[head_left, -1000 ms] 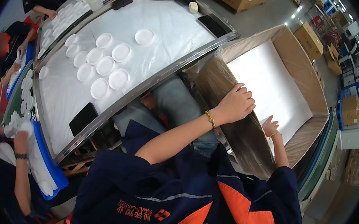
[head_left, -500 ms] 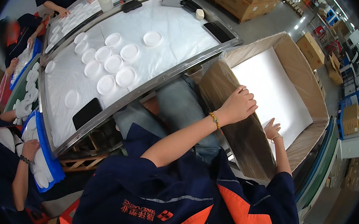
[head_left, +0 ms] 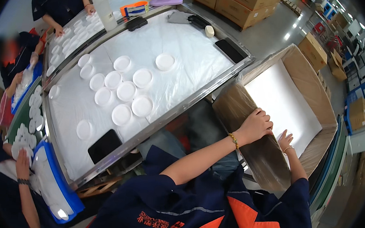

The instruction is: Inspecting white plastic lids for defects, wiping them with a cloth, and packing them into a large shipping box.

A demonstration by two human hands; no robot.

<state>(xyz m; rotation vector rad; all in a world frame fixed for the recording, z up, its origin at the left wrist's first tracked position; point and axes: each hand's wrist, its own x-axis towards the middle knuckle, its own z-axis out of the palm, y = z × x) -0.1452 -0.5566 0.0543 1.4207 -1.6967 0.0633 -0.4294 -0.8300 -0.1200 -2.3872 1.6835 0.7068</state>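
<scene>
The left hand [head_left: 258, 125] has its fingers curled over the near flap of a big brown cardboard box [head_left: 313, 78], and the right hand [head_left: 284, 140] lies flat with fingers spread wide on the white sheet [head_left: 284, 102] inside. The box stands off the right corner of the table [head_left: 188, 53], where round white lids [head_left: 126, 91] lie in the middle.
</scene>
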